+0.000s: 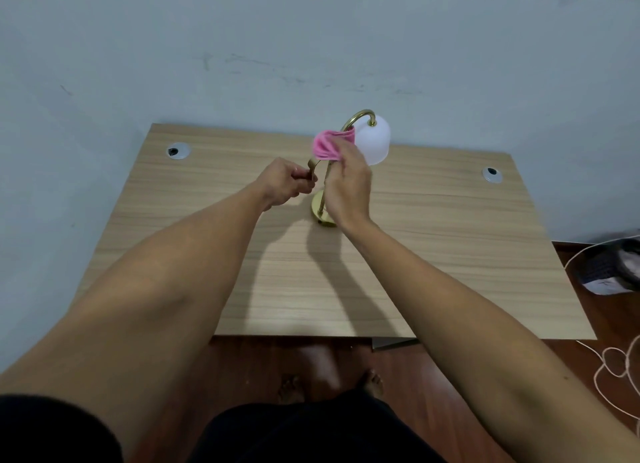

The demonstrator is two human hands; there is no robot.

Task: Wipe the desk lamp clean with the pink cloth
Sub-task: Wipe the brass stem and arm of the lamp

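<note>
A desk lamp stands on the wooden table (433,254). It has a round brass base (317,208), a curved brass neck (360,115) and a white shade (375,144). My right hand (348,189) is closed on the bunched pink cloth (330,145) and presses it against the neck just left of the shade. My left hand (285,183) grips a brass handle-like part (313,166) of the lamp, left of the stem. My right hand hides the upper stem.
Two round cable grommets (178,150) (491,175) sit in the table's back corners. The wall rises right behind the lamp. On the floor at right lie a dark bundle (613,265) and a looped cord (616,362). My bare feet (372,381) stand before the table.
</note>
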